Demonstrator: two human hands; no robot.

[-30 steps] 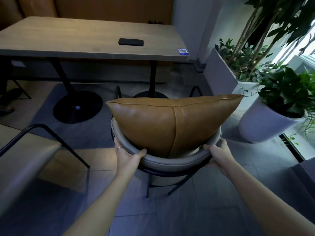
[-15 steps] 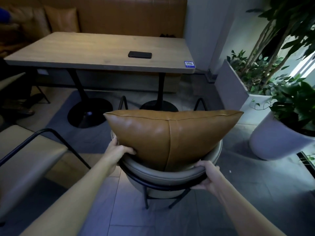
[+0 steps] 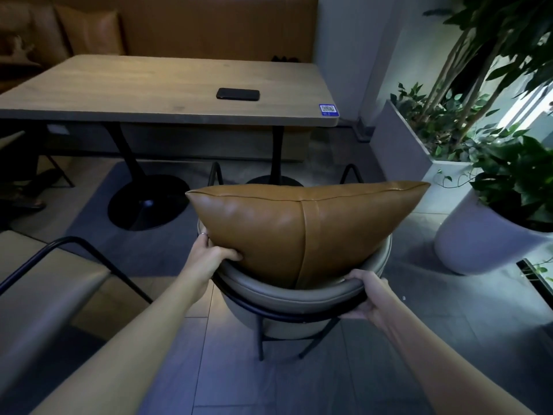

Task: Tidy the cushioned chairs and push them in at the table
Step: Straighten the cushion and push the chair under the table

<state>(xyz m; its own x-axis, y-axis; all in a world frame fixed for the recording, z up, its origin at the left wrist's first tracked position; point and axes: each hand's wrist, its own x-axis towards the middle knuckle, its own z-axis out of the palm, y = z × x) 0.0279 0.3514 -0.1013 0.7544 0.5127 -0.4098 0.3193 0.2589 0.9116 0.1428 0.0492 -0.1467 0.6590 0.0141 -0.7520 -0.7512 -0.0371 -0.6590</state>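
Observation:
A round grey chair (image 3: 287, 298) with black metal legs stands on the floor in front of the wooden table (image 3: 143, 94), a short way back from its edge. A tan leather cushion (image 3: 287, 226) leans upright against the curved backrest. My left hand (image 3: 209, 253) grips the backrest's left rim, thumb pressed against the cushion's lower corner. On the lower right of that rim my right hand (image 3: 369, 295) is wrapped around the backrest.
A black phone (image 3: 238, 94) and a blue QR sticker (image 3: 328, 109) lie on the table. Black pedestal bases (image 3: 148, 202) stand under it. A second chair (image 3: 51, 283) is at my left. White planters (image 3: 478, 235) crowd the right. A tan bench (image 3: 179, 28) runs behind.
The chair has moved forward toward the table. My left hand slid up the rim to the cushion's corner, and my right hand shifted lower along the backrest.

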